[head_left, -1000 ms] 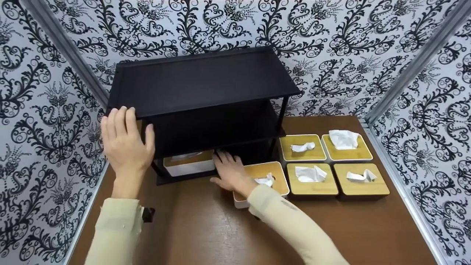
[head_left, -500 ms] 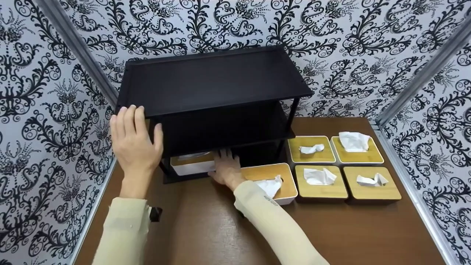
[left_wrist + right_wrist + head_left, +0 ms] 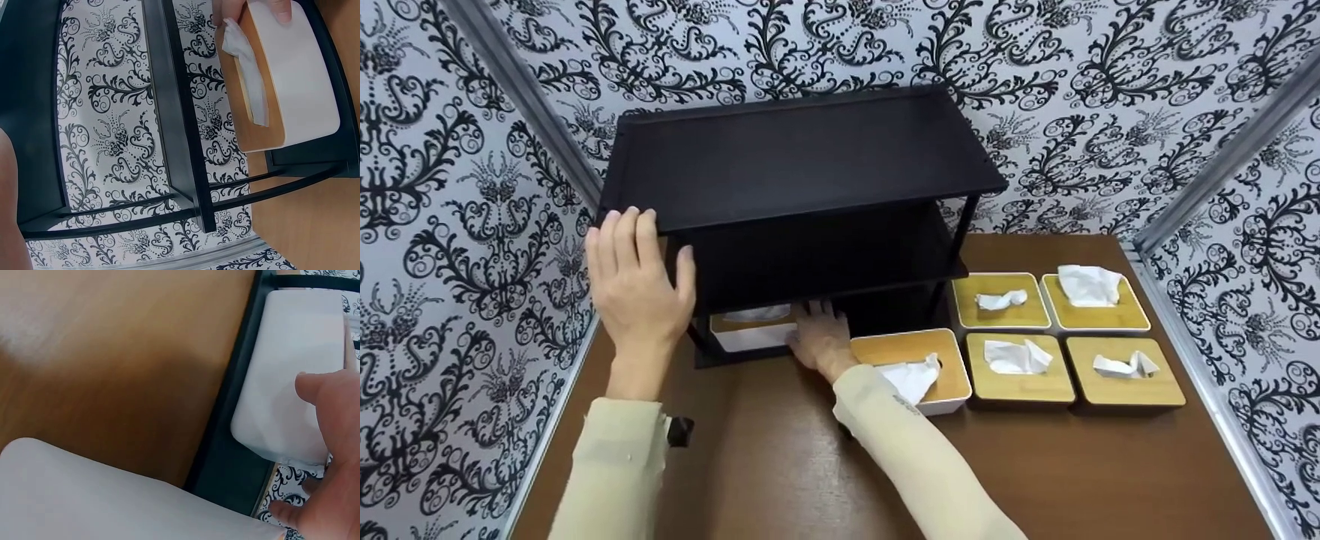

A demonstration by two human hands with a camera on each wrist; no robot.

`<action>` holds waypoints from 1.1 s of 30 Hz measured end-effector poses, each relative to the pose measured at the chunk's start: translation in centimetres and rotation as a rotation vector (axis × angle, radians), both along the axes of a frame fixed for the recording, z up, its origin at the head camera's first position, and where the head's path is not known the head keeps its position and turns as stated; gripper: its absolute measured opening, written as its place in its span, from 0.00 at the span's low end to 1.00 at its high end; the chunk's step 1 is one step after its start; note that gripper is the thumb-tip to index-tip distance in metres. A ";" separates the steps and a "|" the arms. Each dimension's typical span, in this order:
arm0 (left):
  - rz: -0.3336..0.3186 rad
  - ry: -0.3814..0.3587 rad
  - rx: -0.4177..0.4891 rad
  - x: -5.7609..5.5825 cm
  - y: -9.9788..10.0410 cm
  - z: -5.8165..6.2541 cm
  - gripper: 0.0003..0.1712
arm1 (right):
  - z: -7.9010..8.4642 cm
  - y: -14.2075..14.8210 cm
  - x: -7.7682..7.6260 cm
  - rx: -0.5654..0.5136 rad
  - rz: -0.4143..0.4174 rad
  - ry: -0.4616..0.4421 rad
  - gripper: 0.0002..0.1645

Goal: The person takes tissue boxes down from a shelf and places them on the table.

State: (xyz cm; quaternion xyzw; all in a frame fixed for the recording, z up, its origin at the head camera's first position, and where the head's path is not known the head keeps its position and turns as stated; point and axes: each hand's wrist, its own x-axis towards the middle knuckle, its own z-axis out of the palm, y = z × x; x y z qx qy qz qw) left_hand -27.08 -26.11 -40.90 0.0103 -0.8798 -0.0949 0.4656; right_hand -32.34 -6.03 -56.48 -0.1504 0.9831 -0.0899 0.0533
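Note:
My left hand (image 3: 639,292) rests straight fingers on the front left corner of a black shelf rack (image 3: 802,161), thumb apart. Down at the lowest shelf, my right hand (image 3: 821,341) holds the right end of a white tissue box (image 3: 756,338) with a wooden lid. The left wrist view shows its thumb on the white front of this tissue box (image 3: 306,73) and a finger over the lid. In the right wrist view the thumb lies against the white side (image 3: 287,365); two other fingers (image 3: 284,512) stand off it. The fingertips' far side is hidden.
Beside my right forearm stands another white tissue box (image 3: 949,406), partly covered by the sleeve. Right of it are several tissue boxes (image 3: 1020,386) with wooden lids and tissues sticking out, close together on the brown table (image 3: 765,465). Patterned walls (image 3: 840,45) enclose the back and sides.
My right hand has shifted left and further over the tissue box's end, its thumb now at the front. The left hand stays on the rack's corner. The head view has turned slightly left.

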 end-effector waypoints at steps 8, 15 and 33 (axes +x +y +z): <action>-0.005 0.002 0.032 -0.2 -0.1 0.4 0.31 | 0.2 0.3 -0.4 -0.074 0.005 0.053 0.32; -0.001 0.006 0.018 0.0 0.0 0.1 0.31 | 0.4 -0.3 -1.3 -0.038 -0.021 -0.063 0.46; -0.001 0.016 0.007 -0.2 0.2 -0.1 0.31 | 2.3 -0.4 -3.7 -0.079 0.010 -0.389 0.43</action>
